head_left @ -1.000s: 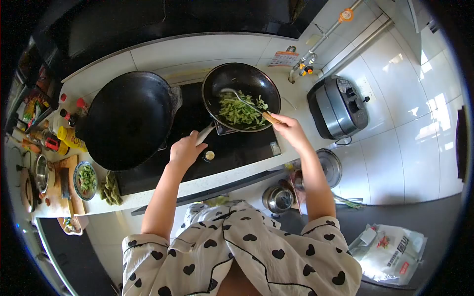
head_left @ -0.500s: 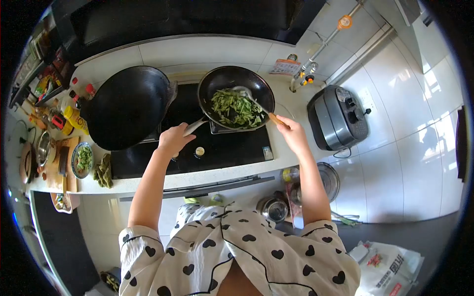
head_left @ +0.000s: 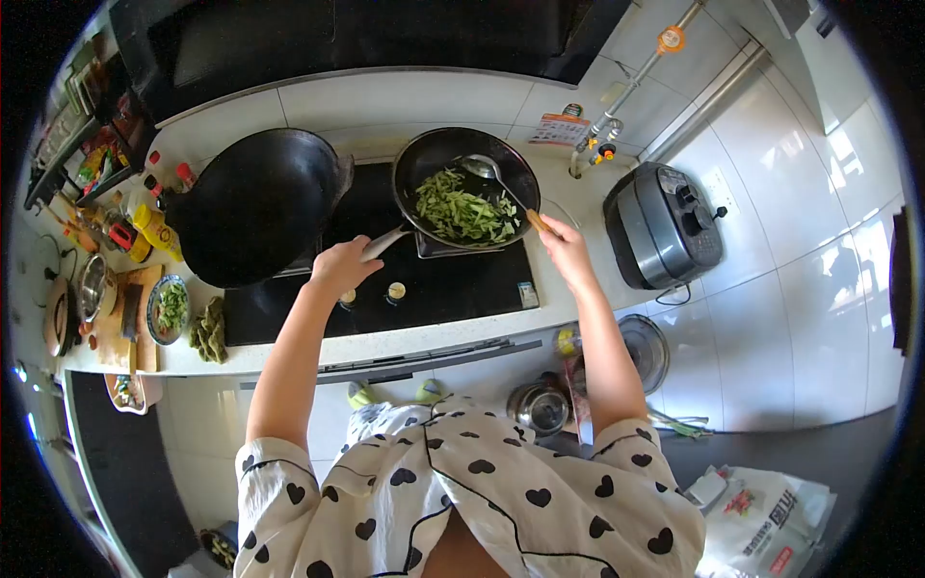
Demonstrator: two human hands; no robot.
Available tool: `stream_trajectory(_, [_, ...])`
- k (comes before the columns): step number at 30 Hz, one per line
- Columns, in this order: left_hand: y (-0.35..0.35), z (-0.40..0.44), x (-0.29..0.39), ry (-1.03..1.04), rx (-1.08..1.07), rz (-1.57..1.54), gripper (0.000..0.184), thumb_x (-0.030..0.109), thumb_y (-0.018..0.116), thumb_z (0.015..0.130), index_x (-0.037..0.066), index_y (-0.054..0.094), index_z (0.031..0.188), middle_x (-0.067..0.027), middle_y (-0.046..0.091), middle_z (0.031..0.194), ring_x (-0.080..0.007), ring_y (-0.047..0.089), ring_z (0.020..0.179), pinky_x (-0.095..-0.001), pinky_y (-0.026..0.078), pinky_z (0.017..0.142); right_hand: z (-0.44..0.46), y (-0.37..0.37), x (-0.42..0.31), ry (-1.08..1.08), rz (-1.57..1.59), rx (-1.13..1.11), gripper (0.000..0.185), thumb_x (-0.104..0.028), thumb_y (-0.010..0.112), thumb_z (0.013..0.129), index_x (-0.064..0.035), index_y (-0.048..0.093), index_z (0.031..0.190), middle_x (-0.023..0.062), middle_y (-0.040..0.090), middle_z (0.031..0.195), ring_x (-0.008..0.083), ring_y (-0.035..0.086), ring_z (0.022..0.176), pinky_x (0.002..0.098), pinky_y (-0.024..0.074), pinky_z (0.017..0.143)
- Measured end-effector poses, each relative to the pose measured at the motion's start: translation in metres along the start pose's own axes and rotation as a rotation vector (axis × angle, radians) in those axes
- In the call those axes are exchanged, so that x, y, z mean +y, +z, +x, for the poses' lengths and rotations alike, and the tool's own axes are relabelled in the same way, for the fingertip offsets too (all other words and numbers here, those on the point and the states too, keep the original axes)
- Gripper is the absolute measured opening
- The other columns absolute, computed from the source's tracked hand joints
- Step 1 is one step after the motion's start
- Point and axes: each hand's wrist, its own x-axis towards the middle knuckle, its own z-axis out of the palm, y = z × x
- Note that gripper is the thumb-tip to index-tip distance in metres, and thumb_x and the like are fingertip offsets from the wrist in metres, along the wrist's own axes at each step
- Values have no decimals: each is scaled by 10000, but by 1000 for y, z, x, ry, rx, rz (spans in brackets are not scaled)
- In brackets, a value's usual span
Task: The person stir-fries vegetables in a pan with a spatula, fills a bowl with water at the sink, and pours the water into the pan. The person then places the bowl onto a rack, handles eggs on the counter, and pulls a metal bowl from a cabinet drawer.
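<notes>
My left hand is wrapped around the pale handle of a dark wok on the right burner. Chopped green vegetables lie in the lower part of that wok. In my right hand is the wooden end of a metal ladle. Its bowl rests near the wok's upper middle, just above the greens. A second, larger black wok with nothing visible in it stands on the left side of the black gas stove.
A grey pressure cooker stands right of the stove. To the left are a bowl of chopped food, a cloth, a cutting board with a cleaver, and several bottles. A pot and glass lid sit below.
The ladle's bowl has lifted clear of the greens, toward the wok's far side. The greens sit somewhat lower and more spread in the pan. My left hand keeps its hold on the handle.
</notes>
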Motion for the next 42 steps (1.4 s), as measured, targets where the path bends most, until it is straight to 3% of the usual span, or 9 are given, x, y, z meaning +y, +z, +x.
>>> stream_trajectory(4, [11,1,-7,44,67,-26,428,415,584,808,111,500,1097,-142,644,874,-328,622,836,-436,486,688,17,37,7,157,75,-49,322,-126,598,821,-49,596,1133,55,658,889,108,564,691,245,438,616])
stream_trajectory(9, [4,0,-7,15,-27,-35,521,429,548,838,112,440,1237,-153,633,970,-323,612,888,-422,482,733,-15,16,-49,-133,-575,-134,322,-170,607,790,-236,628,1105,62,662,955,221,639,787,324,485,695])
stream_trajectory(16, [12,2,-11,69,9,-46,521,428,542,841,121,436,1247,-147,636,965,-317,616,872,-415,487,721,-75,-47,-165,-21,-947,-99,268,-127,621,779,-145,650,1045,91,652,970,260,630,854,313,479,737])
stream_trajectory(23, [13,2,-14,94,28,-59,520,432,545,836,125,441,1241,-143,639,953,-329,611,868,-424,483,719,-66,-27,-135,77,-1037,-52,252,-172,610,777,-172,664,1023,118,651,919,291,619,848,355,479,740])
stream_trajectory(30, [12,3,-14,111,30,-71,477,432,548,831,112,466,1175,-147,638,920,-329,613,859,-427,484,707,-12,10,-5,31,-281,209,310,-159,585,835,-65,600,1130,92,668,954,151,607,822,249,445,750])
stream_trajectory(33, [13,1,-12,132,67,-69,420,411,553,831,96,483,1101,-149,637,883,-326,619,832,-426,489,680,-4,39,22,124,-84,208,338,-172,572,855,-77,568,1179,63,657,829,131,583,677,248,454,603])
stream_trajectory(34, [14,1,-12,134,67,-70,421,410,553,831,95,483,1102,-149,638,882,-325,619,832,-425,489,680,-22,45,-22,400,148,131,358,-193,559,871,-93,537,1215,11,565,681,76,472,514,217,364,425])
stream_trajectory(37, [17,4,-17,152,100,-73,419,408,552,834,95,482,1104,-146,639,877,-324,620,826,-425,490,675,-32,42,-38,413,257,10,357,-193,558,873,-94,532,1215,-26,463,614,37,357,442,199,245,345])
stream_trajectory(42, [12,1,-13,137,71,-72,410,407,547,838,100,478,1101,-140,640,868,-324,622,816,-427,490,671,-13,46,-39,266,115,113,343,-135,568,861,-52,544,1193,8,567,747,76,498,611,197,399,550])
